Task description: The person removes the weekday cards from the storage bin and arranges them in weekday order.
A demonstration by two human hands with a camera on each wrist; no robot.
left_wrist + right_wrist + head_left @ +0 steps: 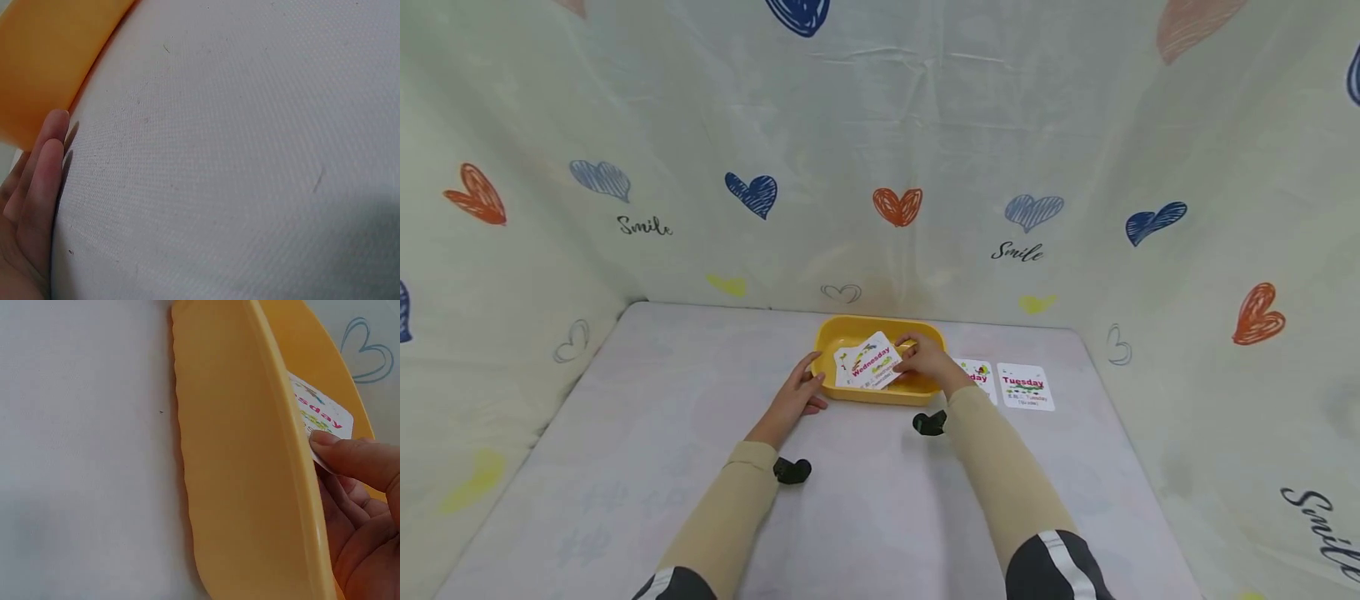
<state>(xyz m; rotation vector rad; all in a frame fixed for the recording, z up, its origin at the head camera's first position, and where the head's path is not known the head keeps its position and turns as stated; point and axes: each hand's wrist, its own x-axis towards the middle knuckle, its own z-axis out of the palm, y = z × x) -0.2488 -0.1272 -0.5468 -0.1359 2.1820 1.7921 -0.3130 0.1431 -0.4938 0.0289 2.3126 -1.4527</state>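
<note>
A yellow plastic tray (pixel 880 398) stands on the table toward the back wall, with several white cards lying in it. My left hand (pixel 796 393) holds the tray at its left end, fingers against the outer wall and rim; the left wrist view has the fingertips (pixel 55 125) by the tray's lower edge. Inside the tray, my right hand (pixel 925 360) pinches a card printed "Wednesday" (pixel 876 362) by its right side. The right wrist view has the thumb on the card's face (pixel 334 422), with the other fingers below, partly hidden by the tray wall.
Right of the tray, a "Tuesday" card (pixel 1026 387) lies face up on the white table (pixel 865 500). Another card (pixel 981 377) lies between it and the tray, partly covered by the right forearm. A heart-printed curtain (pixel 820 250) rises behind and at both sides.
</note>
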